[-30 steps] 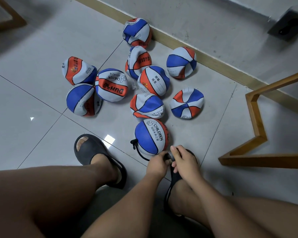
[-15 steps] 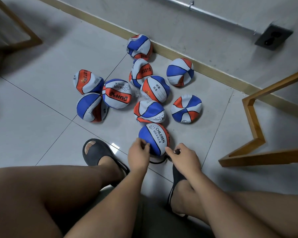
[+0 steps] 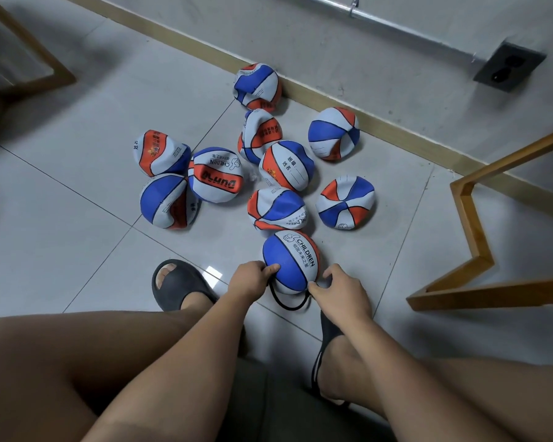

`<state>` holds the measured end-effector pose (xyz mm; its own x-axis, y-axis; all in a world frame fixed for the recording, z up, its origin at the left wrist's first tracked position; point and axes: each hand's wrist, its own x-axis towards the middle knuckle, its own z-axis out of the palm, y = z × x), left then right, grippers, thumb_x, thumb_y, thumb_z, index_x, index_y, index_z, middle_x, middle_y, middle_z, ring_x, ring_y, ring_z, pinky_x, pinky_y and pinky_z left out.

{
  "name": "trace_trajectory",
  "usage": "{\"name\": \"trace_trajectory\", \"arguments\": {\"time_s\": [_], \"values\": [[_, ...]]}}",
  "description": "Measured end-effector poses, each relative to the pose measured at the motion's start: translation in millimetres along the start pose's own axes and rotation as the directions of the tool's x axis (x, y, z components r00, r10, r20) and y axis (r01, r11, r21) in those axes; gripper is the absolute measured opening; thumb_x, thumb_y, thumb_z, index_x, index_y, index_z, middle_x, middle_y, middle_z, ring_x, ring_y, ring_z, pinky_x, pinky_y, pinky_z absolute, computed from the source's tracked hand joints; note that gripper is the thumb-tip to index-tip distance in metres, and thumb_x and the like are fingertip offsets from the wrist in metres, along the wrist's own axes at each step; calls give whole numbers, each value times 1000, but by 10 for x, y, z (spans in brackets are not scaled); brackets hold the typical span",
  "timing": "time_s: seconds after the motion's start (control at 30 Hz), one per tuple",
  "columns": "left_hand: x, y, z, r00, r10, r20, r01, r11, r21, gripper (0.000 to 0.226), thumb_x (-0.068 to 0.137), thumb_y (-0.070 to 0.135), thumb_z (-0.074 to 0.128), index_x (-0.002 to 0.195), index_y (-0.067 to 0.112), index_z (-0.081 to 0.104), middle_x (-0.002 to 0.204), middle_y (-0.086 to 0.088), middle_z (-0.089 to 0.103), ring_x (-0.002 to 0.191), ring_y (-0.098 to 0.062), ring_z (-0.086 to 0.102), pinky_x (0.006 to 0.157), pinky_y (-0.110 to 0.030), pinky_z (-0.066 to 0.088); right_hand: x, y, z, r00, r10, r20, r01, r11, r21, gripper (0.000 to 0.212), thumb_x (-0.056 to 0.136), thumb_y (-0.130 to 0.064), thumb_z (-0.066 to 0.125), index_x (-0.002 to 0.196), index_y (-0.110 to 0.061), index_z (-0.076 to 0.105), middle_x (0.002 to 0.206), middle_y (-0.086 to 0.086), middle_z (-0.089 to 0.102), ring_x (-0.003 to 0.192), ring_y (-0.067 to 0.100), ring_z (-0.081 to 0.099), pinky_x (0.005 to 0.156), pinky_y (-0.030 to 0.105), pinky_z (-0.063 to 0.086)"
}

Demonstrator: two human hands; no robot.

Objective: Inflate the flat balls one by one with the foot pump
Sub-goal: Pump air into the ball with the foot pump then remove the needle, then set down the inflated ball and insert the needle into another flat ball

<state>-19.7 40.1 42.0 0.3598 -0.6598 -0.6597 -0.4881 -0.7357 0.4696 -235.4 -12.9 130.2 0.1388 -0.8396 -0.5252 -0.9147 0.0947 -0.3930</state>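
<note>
A round blue, white and orange ball [image 3: 296, 261] marked CHILDREN sits on the floor right in front of me. My left hand [image 3: 251, 279] is at its left side, thumb on the blue panel, fingers curled round the end of the black pump hose [image 3: 288, 307]. The hose loops under the ball to my right hand [image 3: 340, 293], which pinches it at the ball's lower right. Several flat, crumpled balls [image 3: 276, 210] lie in a cluster behind it. The foot pump itself is hidden under my right hand and foot.
My left foot in a black slipper [image 3: 173, 283] stands left of the ball. A wooden frame [image 3: 470, 250] rises at the right and another at the far left [image 3: 29, 55]. The wall with a skirting board [image 3: 380, 126], pipe and socket runs behind the balls.
My left hand moved from the pump up to the ball's left side, where the hose end was. My right hand shifted slightly forward to the ball. The view tilted up towards the wall.
</note>
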Motion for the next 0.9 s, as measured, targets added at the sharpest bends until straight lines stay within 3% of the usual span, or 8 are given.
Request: {"name": "trace_trajectory", "arguments": {"time_s": [0.1,0.23,0.4,0.6,0.73,0.9], "values": [[-51,7,62,999,28,-42,-29,999,-21,63,107,63,47,92,5,67,90,-12,72,85,-30,65,73,-40,48,14,-62,-33,1000,-4,-13,4,1000,-2,34,81,-53,69,96,-27,55,82,-6,65,85,32,65,74,36,57],[-125,39,94,995,58,-81,-61,998,-35,58,111,51,46,88,2,68,88,-13,72,84,-33,66,78,-43,52,27,-106,-71,999,-8,-31,8,1000,13,28,80,-47,65,94,-26,54,81,-3,64,82,33,64,69,35,55],[-210,1,63,989,-6,-146,-8,996,-94,42,106,29,44,85,0,66,91,-12,68,85,-31,62,69,-36,43,-9,-90,-92,999,-22,-31,22,1000,8,26,84,-45,65,95,-25,53,84,-2,66,81,33,64,65,34,53],[-432,186,37,985,36,-171,-62,987,-152,39,107,42,48,82,13,59,75,-3,73,72,-23,72,71,-37,54,-58,-60,-140,999,9,-40,-8,1000,24,27,81,-44,66,94,-23,54,86,2,67,83,35,64,69,35,56],[-601,359,95,980,122,-159,-144,981,-132,40,106,45,57,81,14,53,69,-3,70,59,-13,69,56,-28,47,-118,21,-227,996,39,-85,-35,998,44,26,80,-43,64,89,-20,54,84,3,66,83,37,64,70,35,57],[-672,728,133,963,175,-205,-217,954,-207,39,98,47,71,80,14,59,73,0,66,74,-20,62,63,-32,48,-187,205,-439,988,56,-141,-51,998,38,25,82,-44,65,85,-22,54,81,1,66,79,34,64,68,35,56]]}}
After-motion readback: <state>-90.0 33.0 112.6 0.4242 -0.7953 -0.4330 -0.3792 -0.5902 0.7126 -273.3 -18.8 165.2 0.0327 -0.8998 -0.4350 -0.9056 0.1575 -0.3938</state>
